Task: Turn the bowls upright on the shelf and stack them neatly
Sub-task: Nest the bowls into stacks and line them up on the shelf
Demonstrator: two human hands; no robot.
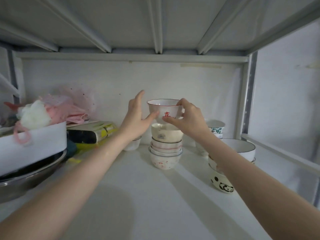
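Observation:
A white bowl with a red rim and a red character is upright in the air, just above a stack of several upright bowls at mid shelf. My right hand grips its right side, thumb under the character and fingers curled round the rim. My left hand is at its left side, thumb touching the wall, fingers straight and pointing up. A panda-print bowl lies tilted at the right, partly behind my right forearm. A large white bowl with a dark rim and a floral bowl stand upright behind it.
The white shelf board runs to the back wall. At the left stand a white bin with pink cloth, a steel basin under it, and a green-and-black packet. A small white bowl sits behind my left wrist. A metal upright bounds the right.

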